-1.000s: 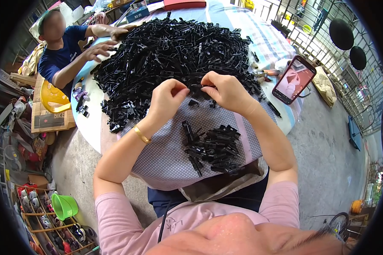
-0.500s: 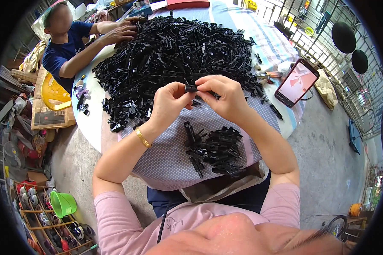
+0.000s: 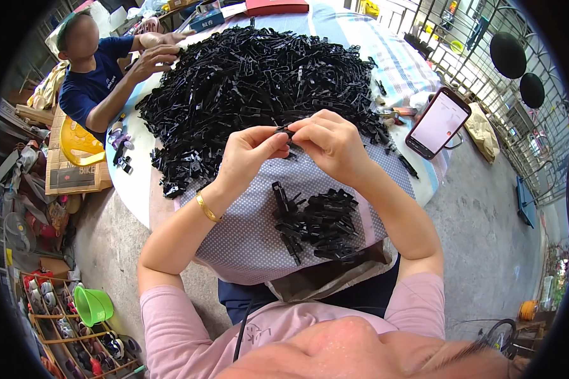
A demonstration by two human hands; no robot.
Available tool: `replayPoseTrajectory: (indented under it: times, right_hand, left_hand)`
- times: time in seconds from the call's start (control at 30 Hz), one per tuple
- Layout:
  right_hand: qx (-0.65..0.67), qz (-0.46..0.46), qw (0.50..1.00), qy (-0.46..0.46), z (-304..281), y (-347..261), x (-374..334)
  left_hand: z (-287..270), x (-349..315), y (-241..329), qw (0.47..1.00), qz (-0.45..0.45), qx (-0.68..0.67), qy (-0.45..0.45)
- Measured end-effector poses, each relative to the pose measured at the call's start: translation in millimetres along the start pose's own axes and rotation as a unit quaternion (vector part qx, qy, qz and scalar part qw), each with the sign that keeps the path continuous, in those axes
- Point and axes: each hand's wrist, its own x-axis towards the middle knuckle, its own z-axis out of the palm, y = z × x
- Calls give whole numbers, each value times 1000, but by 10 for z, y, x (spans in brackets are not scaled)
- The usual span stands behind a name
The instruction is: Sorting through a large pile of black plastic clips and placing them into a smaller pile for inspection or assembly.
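Observation:
Between my two hands, just in front of the big heap, is a small black plastic part [image 3: 284, 129], mostly covered by fingertips. My left hand [image 3: 248, 153] pinches its left end with thumb and forefinger; a gold bangle circles that wrist. My right hand [image 3: 330, 144] closes on the other end, fingers bent. Behind them a large heap of black plastic parts [image 3: 253, 79] covers much of the table. Nearer to me, below the hands, lies a smaller pile of long black parts [image 3: 322, 224] on the dotted cloth [image 3: 240, 221].
A co-worker [image 3: 88, 82] sits at the far left, hands at the heap's edge. A lit phone [image 3: 439, 123] stands on the right of the table. A brown bag [image 3: 335, 278] hangs at the near edge. A green bucket [image 3: 93, 305] and a shoe rack [image 3: 57, 341] stand lower left.
The black part has turned between my fingers and shows less, with my hands closer together. The co-worker's hands have drawn back left from the heap. The phone's picture has changed.

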Motion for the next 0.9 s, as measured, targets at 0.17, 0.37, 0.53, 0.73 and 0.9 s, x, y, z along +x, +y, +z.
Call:
replayPoseTrajectory:
  times: [0.17,0.37,0.53,0.73,0.9]
  right_hand:
    - [212,208,954,-46,-29,38,32]
    - [267,249,928,-70,-64,21,32]
    - [216,220,946,-100,-160,46,55]
    - [411,285,856,-131,-394,422,45]
    - [-50,94,990,-96,-270,476,-17]
  left_hand:
    - [16,-29,0,993,84,81,-6]
    - [-6,-43,42,976,140,163,-42]
    - [-24,-41,62,984,118,107,-74]
    - [91,-122,111,933,159,257,-194]
    - [159,-135,59,854,228,307,-352]
